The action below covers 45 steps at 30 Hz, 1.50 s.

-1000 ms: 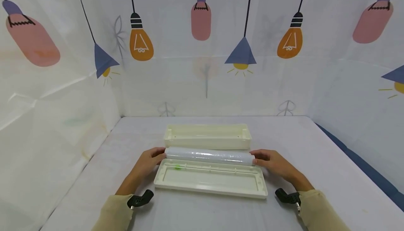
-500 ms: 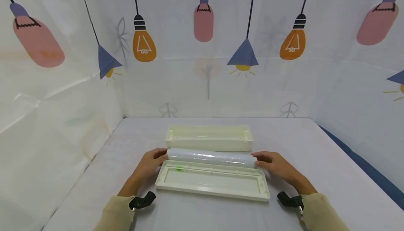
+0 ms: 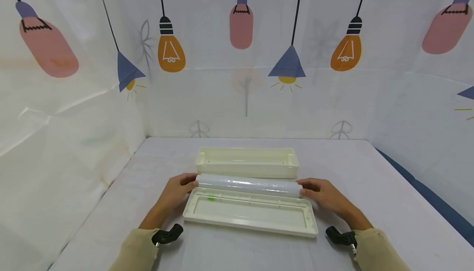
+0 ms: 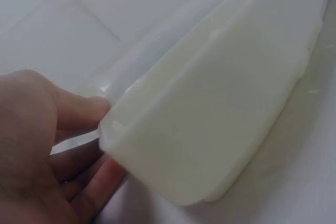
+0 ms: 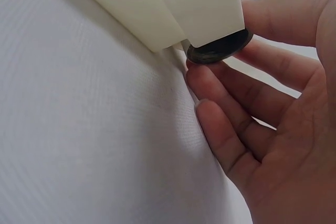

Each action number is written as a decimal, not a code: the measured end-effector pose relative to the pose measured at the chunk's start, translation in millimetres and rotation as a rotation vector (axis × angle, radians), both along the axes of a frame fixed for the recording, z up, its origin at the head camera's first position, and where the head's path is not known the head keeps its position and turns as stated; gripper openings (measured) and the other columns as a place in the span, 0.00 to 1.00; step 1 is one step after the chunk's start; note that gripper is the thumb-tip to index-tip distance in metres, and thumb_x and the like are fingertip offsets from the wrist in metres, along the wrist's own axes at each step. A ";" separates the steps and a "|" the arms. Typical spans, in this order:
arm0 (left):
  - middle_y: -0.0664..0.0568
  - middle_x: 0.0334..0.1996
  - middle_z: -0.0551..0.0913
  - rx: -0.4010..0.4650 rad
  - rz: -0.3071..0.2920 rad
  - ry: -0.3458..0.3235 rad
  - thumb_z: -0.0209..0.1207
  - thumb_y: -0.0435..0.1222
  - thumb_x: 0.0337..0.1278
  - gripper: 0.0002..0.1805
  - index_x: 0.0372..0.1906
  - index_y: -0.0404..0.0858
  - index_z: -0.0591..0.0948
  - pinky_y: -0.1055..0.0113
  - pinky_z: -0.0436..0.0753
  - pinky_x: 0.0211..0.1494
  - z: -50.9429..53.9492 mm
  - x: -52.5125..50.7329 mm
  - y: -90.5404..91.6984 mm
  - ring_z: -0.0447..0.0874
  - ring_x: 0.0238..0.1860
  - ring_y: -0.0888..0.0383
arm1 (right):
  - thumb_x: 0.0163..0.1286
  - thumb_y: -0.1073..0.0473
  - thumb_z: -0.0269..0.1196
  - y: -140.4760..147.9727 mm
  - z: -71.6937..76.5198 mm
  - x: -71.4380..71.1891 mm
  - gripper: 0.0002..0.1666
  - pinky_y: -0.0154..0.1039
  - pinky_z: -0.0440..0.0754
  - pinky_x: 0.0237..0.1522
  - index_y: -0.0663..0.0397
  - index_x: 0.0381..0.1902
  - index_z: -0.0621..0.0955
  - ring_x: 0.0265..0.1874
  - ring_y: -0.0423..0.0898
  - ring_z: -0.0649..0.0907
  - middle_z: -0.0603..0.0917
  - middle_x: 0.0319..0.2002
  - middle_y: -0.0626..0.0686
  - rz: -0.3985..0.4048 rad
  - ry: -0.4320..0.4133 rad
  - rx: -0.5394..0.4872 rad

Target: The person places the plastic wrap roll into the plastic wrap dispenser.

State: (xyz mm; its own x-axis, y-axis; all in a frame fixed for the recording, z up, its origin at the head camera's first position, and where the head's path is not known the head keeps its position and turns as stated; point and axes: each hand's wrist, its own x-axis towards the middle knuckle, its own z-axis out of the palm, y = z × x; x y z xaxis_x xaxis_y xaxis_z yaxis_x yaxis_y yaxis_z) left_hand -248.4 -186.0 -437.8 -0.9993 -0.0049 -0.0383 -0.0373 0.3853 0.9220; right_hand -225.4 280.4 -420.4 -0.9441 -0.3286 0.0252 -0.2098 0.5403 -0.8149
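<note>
A shiny, whitish roll (image 3: 249, 185) lies crosswise between a long cream box (image 3: 247, 169) behind it and a flat cream lid-like piece (image 3: 250, 214) in front. My left hand (image 3: 174, 195) grips the roll's left end, its thumb on the near side. At the other end, my right hand (image 3: 329, 197) holds the roll between thumb and fingers. In the left wrist view the left hand (image 4: 47, 145) is beside the cream piece (image 4: 210, 98), which hides part of the roll (image 4: 136, 64). The right wrist view shows the right hand's (image 5: 283, 87) curled fingers around a dark round end (image 5: 220, 48).
A white cloth covers the table (image 3: 237, 252). Behind and at both sides hang white sheets, the back one (image 3: 214, 102) printed with lamps and bulbs. A dark blue strip (image 3: 426, 186) runs along the right edge. Each wrist wears a black device (image 3: 168, 234).
The head view has shifted slightly, so everything appears a little further right and lower. Both hands keep their hold on the roll's ends, with no clear movement of the objects.
</note>
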 end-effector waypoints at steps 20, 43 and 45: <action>0.44 0.59 0.81 0.125 0.017 0.041 0.62 0.38 0.68 0.22 0.64 0.37 0.78 0.58 0.82 0.58 3.6 4.8 -3.7 0.81 0.56 0.51 | 0.74 0.50 0.63 0.8 -5.8 1.7 0.30 0.34 0.82 0.48 0.62 0.66 0.75 0.49 0.49 0.84 0.80 0.59 0.61 -0.023 0.017 -0.076; 0.46 0.58 0.81 0.166 0.025 0.078 0.65 0.37 0.65 0.22 0.62 0.38 0.79 0.61 0.78 0.60 8.2 6.4 2.6 0.78 0.58 0.52 | 0.72 0.55 0.65 -2.4 -2.9 -0.7 0.32 0.43 0.86 0.48 0.64 0.68 0.71 0.51 0.54 0.84 0.74 0.64 0.68 -0.084 0.067 -0.256; 0.47 0.58 0.81 0.171 0.024 0.077 0.66 0.38 0.64 0.22 0.62 0.38 0.79 0.61 0.78 0.60 8.0 5.7 3.7 0.78 0.58 0.52 | 0.73 0.55 0.64 -1.4 -2.9 -1.0 0.32 0.42 0.86 0.47 0.65 0.68 0.71 0.50 0.51 0.85 0.74 0.64 0.68 -0.087 0.080 -0.257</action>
State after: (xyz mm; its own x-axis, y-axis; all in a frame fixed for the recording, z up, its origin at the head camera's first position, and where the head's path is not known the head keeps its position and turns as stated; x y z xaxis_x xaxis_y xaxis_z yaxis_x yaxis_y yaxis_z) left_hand -242.7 -182.3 -429.8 -0.9989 -0.0291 0.0363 0.0290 0.2225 0.9745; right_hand -226.4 279.0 -423.4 -0.9600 -0.2197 0.1734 -0.2413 0.3364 -0.9103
